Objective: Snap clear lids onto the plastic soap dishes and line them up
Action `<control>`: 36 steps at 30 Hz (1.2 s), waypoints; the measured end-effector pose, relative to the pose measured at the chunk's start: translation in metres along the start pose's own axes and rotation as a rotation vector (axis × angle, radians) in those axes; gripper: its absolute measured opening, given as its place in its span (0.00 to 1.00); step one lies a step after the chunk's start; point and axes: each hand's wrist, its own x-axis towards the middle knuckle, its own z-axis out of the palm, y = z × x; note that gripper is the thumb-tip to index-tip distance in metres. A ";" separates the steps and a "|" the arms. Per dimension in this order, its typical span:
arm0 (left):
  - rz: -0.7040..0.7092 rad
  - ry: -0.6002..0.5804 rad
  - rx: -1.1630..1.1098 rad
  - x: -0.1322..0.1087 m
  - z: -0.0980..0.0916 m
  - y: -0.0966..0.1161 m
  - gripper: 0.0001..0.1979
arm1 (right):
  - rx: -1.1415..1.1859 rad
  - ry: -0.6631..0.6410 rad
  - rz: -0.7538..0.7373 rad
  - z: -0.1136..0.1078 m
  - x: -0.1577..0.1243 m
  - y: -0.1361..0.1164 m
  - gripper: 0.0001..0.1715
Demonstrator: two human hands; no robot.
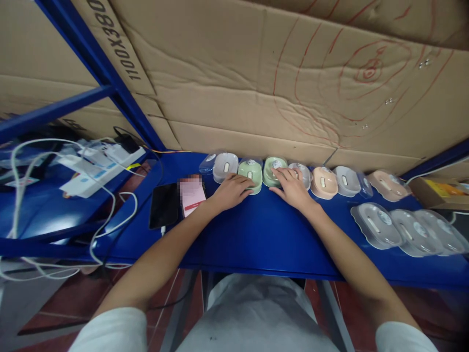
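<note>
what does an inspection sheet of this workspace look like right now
surface: blue shelf, bare in the middle.
job's things: row of packaged computer mice along the back; left hand rests on the light green mouse, right hand on the darker green mouse.
clutter: dark tablet and pink card to the left; three clear grey mouse packs to the right.
hands: both palm down, fingers spread over the mice, not closed around them.
cables: white cables and a power strip on the left shelf.
surroundings: cardboard wall with red pen lines; blue rack frame; tiled floor below.
</note>
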 end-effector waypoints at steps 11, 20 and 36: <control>-0.015 0.018 -0.095 -0.003 0.002 0.001 0.10 | 0.200 0.167 0.037 -0.004 -0.003 0.024 0.25; -0.052 0.200 -0.212 0.000 -0.003 0.004 0.13 | -0.004 0.214 0.297 -0.035 -0.011 0.026 0.22; -0.282 0.428 -0.400 0.002 0.001 -0.004 0.10 | -0.103 -0.198 0.226 -0.017 -0.062 0.044 0.36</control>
